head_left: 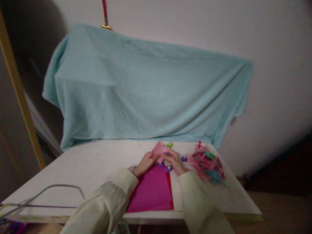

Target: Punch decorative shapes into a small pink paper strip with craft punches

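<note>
While both grip it, the pink paper piece (159, 150) sits between left hand (145, 163) and right hand (175, 162).

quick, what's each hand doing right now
Left hand: closed on the pink paper piece.
Right hand: closed on the same paper piece, over a purple punch.

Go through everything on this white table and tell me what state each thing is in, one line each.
Small pink paper piece: held up off the table by both hands.
Left hand: gripping the paper's left edge.
Right hand: pinching its right side.
Magenta paper sheets: flat, stacked on a red sheet.
Pink and teal paper scraps: heaped loosely.
Light blue towel: draped over something hidden.
</note>
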A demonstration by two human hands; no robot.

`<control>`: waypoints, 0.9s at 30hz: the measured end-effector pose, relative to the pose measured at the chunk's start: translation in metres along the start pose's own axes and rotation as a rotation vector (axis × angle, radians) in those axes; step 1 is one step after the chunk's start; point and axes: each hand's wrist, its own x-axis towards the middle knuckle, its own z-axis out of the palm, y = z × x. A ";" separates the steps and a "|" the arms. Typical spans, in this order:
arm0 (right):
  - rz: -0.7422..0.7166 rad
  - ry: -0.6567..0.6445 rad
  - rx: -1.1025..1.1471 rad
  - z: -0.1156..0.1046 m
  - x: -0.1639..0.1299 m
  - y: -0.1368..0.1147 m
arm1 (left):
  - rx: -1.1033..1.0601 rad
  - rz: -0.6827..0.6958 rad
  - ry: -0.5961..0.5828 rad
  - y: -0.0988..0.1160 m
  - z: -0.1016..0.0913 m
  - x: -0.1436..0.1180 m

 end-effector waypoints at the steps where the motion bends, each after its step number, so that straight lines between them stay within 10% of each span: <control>1: 0.007 -0.001 -0.002 0.000 0.000 -0.001 | -0.002 0.006 0.001 0.002 0.000 0.000; 19: 0.087 -0.044 0.032 -0.003 0.007 0.012 | 0.037 0.016 0.115 0.008 -0.003 -0.001; 27: 0.019 0.153 0.055 -0.010 0.015 0.017 | 0.048 -0.014 0.193 0.000 -0.006 0.000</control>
